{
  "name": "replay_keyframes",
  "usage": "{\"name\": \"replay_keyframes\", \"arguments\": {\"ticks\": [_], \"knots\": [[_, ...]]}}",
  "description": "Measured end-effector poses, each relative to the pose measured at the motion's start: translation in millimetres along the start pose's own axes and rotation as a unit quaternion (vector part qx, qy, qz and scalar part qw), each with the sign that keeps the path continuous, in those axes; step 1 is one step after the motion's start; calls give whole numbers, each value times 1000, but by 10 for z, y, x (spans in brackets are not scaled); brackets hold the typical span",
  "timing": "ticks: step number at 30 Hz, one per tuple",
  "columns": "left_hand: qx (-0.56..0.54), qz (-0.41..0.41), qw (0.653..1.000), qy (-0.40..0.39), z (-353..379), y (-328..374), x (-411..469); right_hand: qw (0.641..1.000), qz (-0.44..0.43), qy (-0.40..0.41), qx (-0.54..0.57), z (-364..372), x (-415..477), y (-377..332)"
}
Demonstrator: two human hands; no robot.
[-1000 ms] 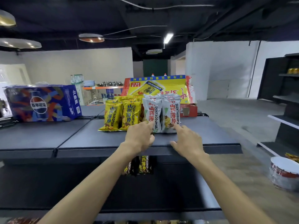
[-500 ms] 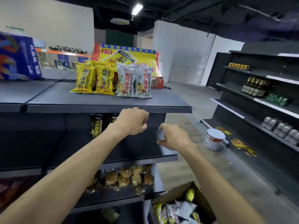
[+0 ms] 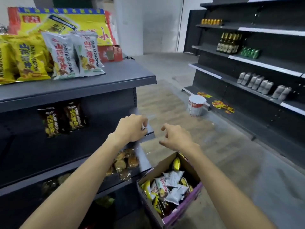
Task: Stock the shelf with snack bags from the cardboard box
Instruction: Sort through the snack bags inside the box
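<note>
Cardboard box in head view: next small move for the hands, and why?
Probably lower the right hand into the cardboard box and grip a white snack bag on top. That hand hangs above the box, fingers loosely curled, holding nothing; the left hand is curled by the middle shelf edge.

The shelf (image 3: 115, 76) is being shown in dark grey. On it, yellow bags (image 3: 28, 63) are being marked with blue lettering, white bags (image 3: 66, 55) with red lettering and green trim. Lower down, black bags (image 3: 61, 119) are being lettered in yellow. The cardboard box (image 3: 165, 164) is being seen brown inside, purple outside. The large pack (image 3: 92, 22) is being displayed in yellow, edged red, banded blue.
</note>
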State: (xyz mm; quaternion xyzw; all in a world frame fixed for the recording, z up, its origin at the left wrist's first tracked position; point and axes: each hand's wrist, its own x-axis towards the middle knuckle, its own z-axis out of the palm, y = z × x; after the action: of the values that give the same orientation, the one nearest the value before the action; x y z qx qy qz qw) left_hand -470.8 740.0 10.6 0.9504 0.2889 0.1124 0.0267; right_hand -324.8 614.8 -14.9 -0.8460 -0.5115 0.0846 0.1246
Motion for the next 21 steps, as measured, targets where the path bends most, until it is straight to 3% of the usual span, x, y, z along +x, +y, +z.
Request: {"name": "replay_keyframes", "arguments": {"ticks": [8, 15, 21], "knots": [[-86, -48, 980, -173, 1745, 392, 526, 981, 91, -163, 43, 1179, 410, 1395], [-93, -166, 922, -338, 2819, 493, 271, 938, 148, -308, 57, 2111, 448, 2198], [-108, -205, 881, -413, 3461, 476, 115, 921, 174, -336, 94, 2824, 451, 2523]]}}
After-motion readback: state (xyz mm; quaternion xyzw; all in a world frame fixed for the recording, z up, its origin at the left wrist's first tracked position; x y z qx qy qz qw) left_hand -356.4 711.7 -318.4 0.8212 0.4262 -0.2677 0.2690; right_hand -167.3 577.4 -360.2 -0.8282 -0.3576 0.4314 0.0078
